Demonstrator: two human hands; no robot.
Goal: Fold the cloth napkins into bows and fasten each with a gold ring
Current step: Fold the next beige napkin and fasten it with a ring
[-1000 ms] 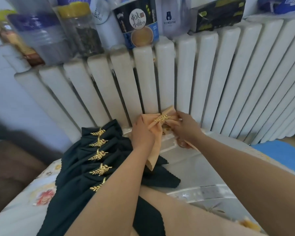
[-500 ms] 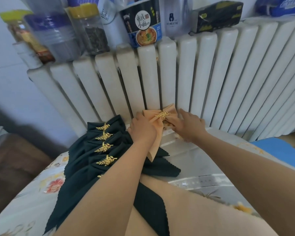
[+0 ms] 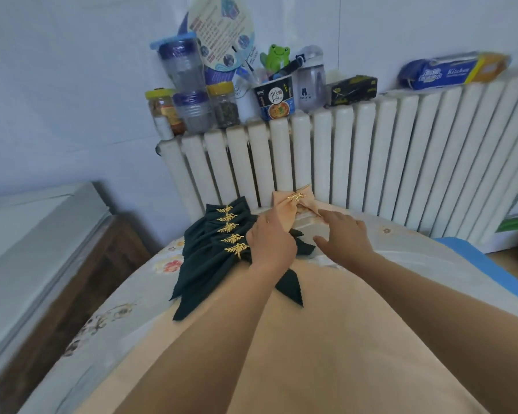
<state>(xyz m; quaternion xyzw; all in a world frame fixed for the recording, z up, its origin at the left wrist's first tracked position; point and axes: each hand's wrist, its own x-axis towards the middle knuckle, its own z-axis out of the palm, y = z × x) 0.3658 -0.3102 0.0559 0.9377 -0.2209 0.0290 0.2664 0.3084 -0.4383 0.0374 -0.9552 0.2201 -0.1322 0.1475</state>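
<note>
Peach napkin bow (image 3: 293,204) long axis left-right; left hand (image 3: 271,242) pinching its tail; right hand (image 3: 343,234) spread.

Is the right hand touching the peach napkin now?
Apart. The head view shows the right hand open, with white surface visible between its fingertips and the peach napkin.

Peach napkin (image 3: 284,206), gold leaf-sprig ring (image 3: 296,197). Dark green napkins (image 3: 205,261), each with a matching gold ring (image 3: 237,248). Bedsheet (image 3: 123,318) pale grey, printed red and brown flowers. Radiator (image 3: 371,162) cream-white. Jars (image 3: 223,104) yellow-lidded; frog toy (image 3: 277,56) bright green
</note>
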